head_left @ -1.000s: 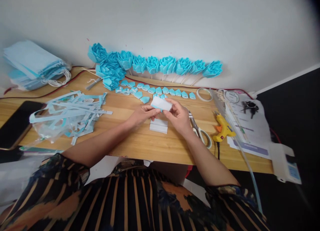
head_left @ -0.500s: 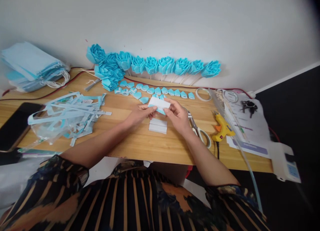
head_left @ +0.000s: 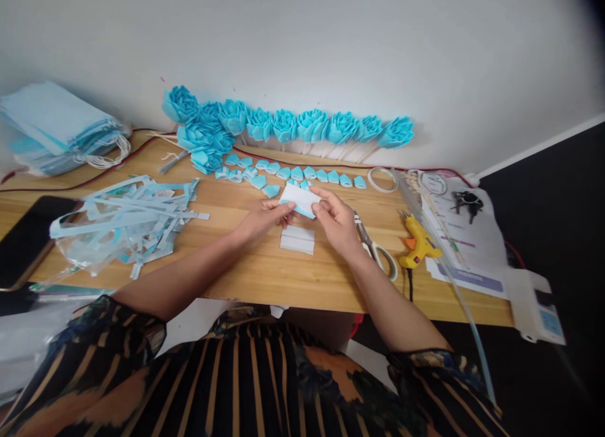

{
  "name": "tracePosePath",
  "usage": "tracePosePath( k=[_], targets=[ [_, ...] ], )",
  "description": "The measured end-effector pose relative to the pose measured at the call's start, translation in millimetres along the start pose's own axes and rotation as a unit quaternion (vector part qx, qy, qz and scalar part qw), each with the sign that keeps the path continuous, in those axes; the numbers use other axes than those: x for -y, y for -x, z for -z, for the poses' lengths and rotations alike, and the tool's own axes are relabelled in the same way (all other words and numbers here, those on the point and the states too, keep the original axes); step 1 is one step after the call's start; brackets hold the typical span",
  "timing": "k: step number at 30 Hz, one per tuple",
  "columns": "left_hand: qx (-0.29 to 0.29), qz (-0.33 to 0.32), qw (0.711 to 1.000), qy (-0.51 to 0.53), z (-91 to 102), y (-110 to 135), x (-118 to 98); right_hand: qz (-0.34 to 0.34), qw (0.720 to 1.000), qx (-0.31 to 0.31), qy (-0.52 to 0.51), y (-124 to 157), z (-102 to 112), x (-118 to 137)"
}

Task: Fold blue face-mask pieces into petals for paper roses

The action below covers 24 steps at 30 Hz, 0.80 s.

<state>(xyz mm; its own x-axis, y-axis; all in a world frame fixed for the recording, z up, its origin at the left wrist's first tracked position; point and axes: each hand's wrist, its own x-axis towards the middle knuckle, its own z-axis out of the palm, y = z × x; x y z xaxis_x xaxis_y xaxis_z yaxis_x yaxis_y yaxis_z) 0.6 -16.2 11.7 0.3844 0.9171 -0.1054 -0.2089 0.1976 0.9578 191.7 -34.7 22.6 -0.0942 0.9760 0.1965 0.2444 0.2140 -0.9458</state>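
Between my two hands is a small rectangular piece of mask fabric point(head_left: 301, 198), white on top with a blue strip at its lower edge. My left hand point(head_left: 271, 215) pinches its left end, thumb on the face. At the right end my right hand point(head_left: 334, 217) grips it, thumb in front and fingers behind. Just below lies a creased white fabric piece point(head_left: 297, 240) on the wooden table point(head_left: 265, 276). Beyond my hands, several small folded blue petals point(head_left: 296, 173) lie in rows, partly hidden by the held piece.
Blue fabric roses point(head_left: 285, 125) on sticks lean on the wall. Left are cut strips point(head_left: 137, 219), stacked masks point(head_left: 57, 122) and a phone point(head_left: 33, 238). Right are scissors point(head_left: 375, 251), a yellow glue gun point(head_left: 418, 240), a tape ring point(head_left: 382, 180) and keys point(head_left: 467, 203) on papers.
The blue strip on the held piece shows narrower, with more white showing on its face. Both hands keep their grip in nearly the same place. The whole view has shifted slightly.
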Motion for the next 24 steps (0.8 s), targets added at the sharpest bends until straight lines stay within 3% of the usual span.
tracePosePath(
  k=[8,17,24],
  targets=[
    [0.005,0.002,1.0,0.011,1.5,-2.3,2.6,-0.004,1.0,-0.014,-0.023,0.7,-0.7,-1.3],
    [-0.004,-0.012,0.999,-0.035,1.0,-0.9,1.4,0.02,0.998,0.057,-0.032,1.9,-1.4,-0.9],
    [0.02,-0.014,1.0,-0.001,4.1,-3.4,9.2,0.029,0.999,0.015,0.035,2.0,-3.8,-4.2]
  ],
)
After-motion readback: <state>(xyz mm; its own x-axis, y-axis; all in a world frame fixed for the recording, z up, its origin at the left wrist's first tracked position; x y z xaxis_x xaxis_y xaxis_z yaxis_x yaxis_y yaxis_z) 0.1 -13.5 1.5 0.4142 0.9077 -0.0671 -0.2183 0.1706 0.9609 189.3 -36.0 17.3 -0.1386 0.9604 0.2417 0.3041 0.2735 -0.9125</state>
